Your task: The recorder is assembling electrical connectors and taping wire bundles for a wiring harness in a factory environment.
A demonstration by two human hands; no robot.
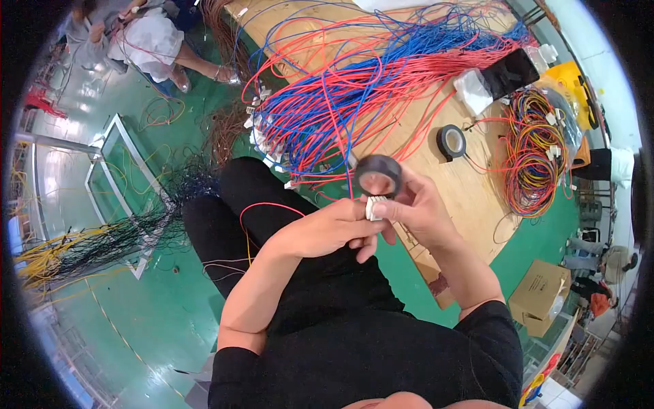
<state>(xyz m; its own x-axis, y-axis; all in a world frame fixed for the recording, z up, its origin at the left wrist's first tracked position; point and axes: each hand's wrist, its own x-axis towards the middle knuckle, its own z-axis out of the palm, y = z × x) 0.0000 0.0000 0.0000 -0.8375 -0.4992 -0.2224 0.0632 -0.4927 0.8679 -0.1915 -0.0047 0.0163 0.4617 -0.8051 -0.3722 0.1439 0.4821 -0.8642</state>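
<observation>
In front of my lap, my two hands meet at a small white plastic connector [373, 207]. My left hand [323, 228] is closed near it, its fingertips partly hidden behind the connector. The thumb of my right hand [424, 213] presses on the connector's side. A roll of black tape [387, 165], slightly blurred, sits at my right fingers just above the connector. One red wire [272, 204] loops from beside my left hand down over my leg. At the table's near edge lies a large bundle of red and blue wires [354, 95] with white connectors on its ends.
A second roll of black tape [451, 142] lies on the wooden table [477, 184]. A coil of multicoloured wires [531, 157] and a black phone-like object [512, 71] are further right. Black and yellow wires [102, 238] hang over a metal frame at left. A person [146, 44] sits at upper left.
</observation>
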